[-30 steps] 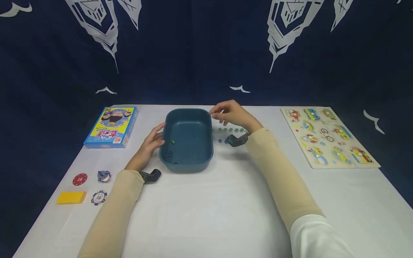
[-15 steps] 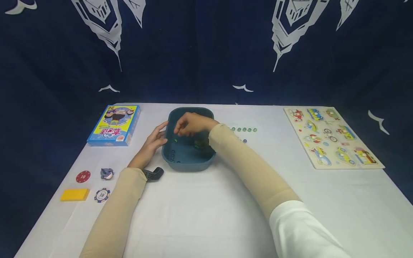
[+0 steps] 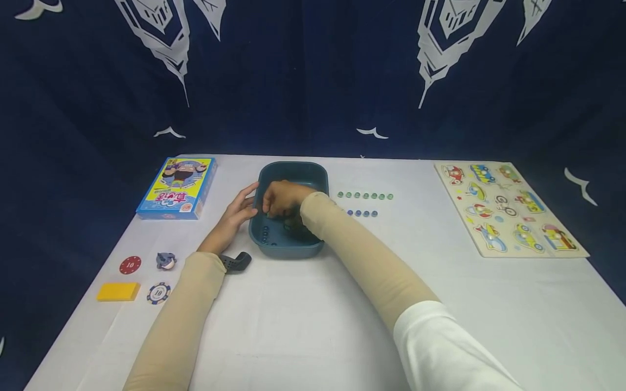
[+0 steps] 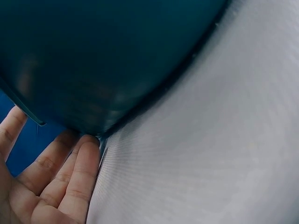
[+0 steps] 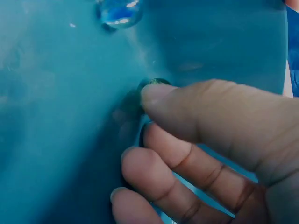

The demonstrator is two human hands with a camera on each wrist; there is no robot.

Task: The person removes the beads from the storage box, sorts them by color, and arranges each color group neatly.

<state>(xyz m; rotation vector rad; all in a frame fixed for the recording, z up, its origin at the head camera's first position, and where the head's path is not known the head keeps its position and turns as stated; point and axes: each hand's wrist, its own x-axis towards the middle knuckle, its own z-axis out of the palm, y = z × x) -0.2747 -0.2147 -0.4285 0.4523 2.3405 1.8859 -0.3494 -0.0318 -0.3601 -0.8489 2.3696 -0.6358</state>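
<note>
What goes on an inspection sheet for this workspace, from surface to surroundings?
Surface: white-covered table.
Job's things: teal bin, blue marble inside; a row of green marbles and a row of blue marbles right of it.
Clutter: picture box, puzzle board, red chip, blue-edged chip, yellow block, small figure.
Hands: left hand touches the bin's side; right hand inside, thumb against a green marble.
Cables: nothing seen.
Surroundings: dark blue patterned cloth.

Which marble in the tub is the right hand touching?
The greenish marble, touching the thumb of the right hand; the blue marble nearby lies apart.
</note>
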